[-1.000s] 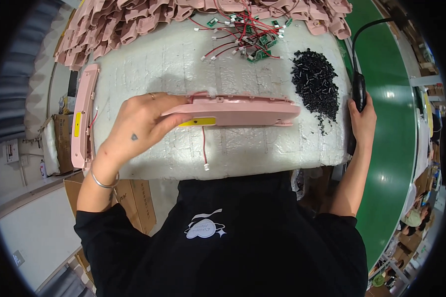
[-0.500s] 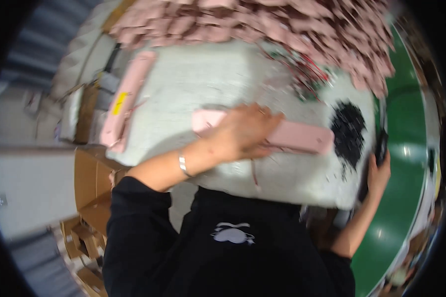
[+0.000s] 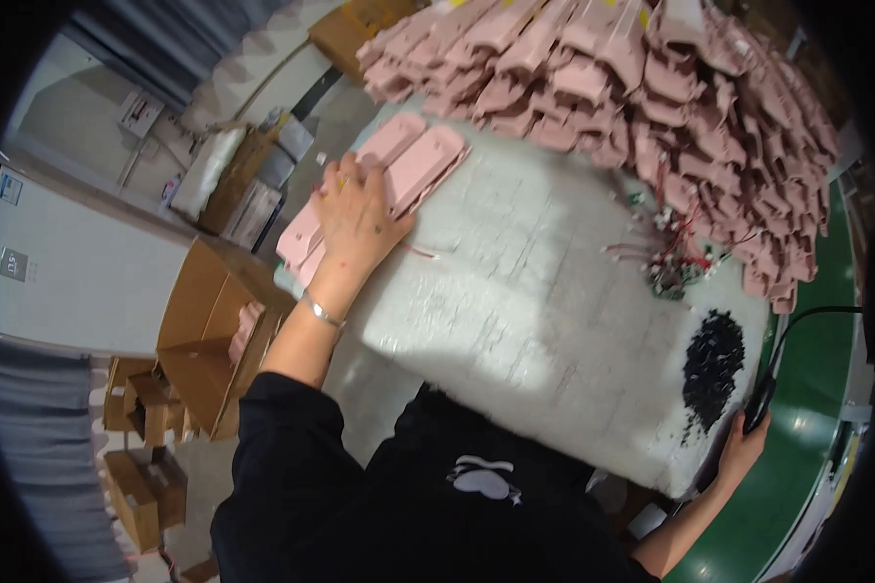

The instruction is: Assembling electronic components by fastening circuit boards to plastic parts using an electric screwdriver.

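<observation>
Moved from the middle of the white padding (image 3: 515, 282) to its left end, one pink casing (image 3: 432, 163) lies beside a second casing (image 3: 389, 143). The left hand (image 3: 358, 222) spreads over both, though whether it grips cannot be told; the right hand (image 3: 743, 450) closes round a black tool (image 3: 763, 395).

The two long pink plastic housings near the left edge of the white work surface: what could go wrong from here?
The left hand rests on the long pink plastic housings, close to the edge of the white work surface; a push might tip one off. A thin reddish wire sticks out beside them and could snag. The pile of small black screw-like pieces lies near the right hand and its black corded tool; a bump could scatter some.
</observation>
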The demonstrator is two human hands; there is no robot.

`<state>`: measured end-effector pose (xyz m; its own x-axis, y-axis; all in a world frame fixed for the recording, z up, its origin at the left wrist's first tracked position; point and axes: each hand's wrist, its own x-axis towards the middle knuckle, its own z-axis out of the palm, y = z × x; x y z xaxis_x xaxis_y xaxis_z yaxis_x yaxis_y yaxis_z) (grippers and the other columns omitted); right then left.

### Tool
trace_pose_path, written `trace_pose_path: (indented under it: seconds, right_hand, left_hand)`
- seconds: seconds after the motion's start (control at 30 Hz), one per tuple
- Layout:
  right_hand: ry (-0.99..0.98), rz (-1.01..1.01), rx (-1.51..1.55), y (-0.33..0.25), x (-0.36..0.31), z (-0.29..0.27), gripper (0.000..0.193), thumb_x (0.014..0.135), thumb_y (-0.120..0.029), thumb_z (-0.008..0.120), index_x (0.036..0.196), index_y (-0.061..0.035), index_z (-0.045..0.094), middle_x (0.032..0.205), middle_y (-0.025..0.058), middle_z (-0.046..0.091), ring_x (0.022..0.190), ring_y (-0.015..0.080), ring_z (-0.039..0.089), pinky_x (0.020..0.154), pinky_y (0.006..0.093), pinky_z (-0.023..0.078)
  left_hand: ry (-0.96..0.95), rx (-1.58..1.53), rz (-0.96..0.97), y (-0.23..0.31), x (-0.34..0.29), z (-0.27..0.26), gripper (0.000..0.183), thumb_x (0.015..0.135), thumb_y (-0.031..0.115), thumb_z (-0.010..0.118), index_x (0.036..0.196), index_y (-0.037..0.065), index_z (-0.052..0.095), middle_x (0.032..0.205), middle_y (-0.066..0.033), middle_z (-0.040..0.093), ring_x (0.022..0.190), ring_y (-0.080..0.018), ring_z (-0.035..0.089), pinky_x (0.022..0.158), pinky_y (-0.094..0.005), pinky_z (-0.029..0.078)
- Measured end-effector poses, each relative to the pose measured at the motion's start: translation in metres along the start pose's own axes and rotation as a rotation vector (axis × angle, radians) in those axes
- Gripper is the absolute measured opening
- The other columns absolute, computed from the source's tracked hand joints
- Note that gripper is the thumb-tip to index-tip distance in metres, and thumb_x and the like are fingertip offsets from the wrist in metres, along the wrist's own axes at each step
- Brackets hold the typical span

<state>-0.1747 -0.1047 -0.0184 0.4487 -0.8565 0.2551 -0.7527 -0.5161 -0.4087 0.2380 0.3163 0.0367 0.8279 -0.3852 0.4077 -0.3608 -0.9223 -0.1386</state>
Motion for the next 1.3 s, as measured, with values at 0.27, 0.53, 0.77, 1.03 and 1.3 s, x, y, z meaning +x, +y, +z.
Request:
trace_pose_path:
  seconds: [0.27, 0.53, 0.77, 1.03, 1.3]
  right_hand:
    - [0.015, 0.096, 0.041, -0.006, -0.006, -0.014, 0.055, 0.081, -0.009, 0.06, 0.129, 0.0106, 0.041, 0.118, 0.0295, 0.054, 0.109, 0.0386, 0.054, 0.097, 0.0377, 0.039]
    - [0.013, 0.076, -0.023, -0.036, -0.002, -0.009, 0.058, 0.078, -0.01, 0.062, 0.127, 0.0091, 0.039, 0.117, 0.0296, 0.05, 0.108, 0.0442, 0.05, 0.096, 0.0433, 0.04]
    - [0.008, 0.094, -0.329, -0.066, 0.001, -0.034, 0.058, 0.076, -0.018, 0.068, 0.123, 0.0069, 0.045, 0.112, 0.022, 0.052, 0.104, 0.0393, 0.051, 0.088, 0.0431, 0.045]
    - [-0.027, -0.591, 0.423, -0.187, 0.07, -0.111, 0.035, 0.078, -0.007, 0.065, 0.111, 0.0013, 0.058, 0.084, 0.0122, 0.06, 0.072, 0.0222, 0.061, 0.065, 0.0311, 0.049]
    - [0.236, -1.105, -0.114, -0.314, 0.253, -0.098, 0.033, 0.077, -0.002, 0.056, 0.109, -0.0074, 0.061, 0.095, 0.014, 0.062, 0.09, 0.0329, 0.06, 0.076, 0.042, 0.049]
  left_hand:
    - [-0.579, -0.082, -0.27, -0.002, 0.038, -0.004, 0.108, 0.064, 0.064, 0.066, 0.147, 0.017, 0.017, 0.142, -0.0298, 0.028, 0.127, -0.0481, 0.035, 0.101, -0.0568, 0.03]
    - [-0.114, -0.195, 0.247, 0.029, 0.053, -0.07, 0.09, 0.064, 0.044, 0.079, 0.137, 0.012, 0.038, 0.134, -0.0251, 0.042, 0.12, -0.0411, 0.046, 0.096, -0.048, 0.04]
    - [-0.002, -1.046, 0.666, 0.169, 0.194, -0.132, 0.045, 0.081, 0.037, 0.066, 0.11, 0.003, 0.062, 0.109, -0.0155, 0.063, 0.1, -0.0262, 0.061, 0.085, -0.0357, 0.047]
    - [-0.403, -0.927, 0.256, 0.288, 0.335, -0.102, 0.115, 0.067, 0.059, 0.069, 0.141, -0.011, 0.016, 0.136, -0.0294, 0.04, 0.127, -0.035, 0.043, 0.101, -0.0361, 0.036]
    - [-0.51, -0.938, 0.112, 0.303, 0.334, -0.113, 0.098, 0.057, 0.043, 0.077, 0.127, -0.008, 0.032, 0.113, -0.0245, 0.054, 0.09, -0.0307, 0.061, 0.071, -0.0457, 0.05]
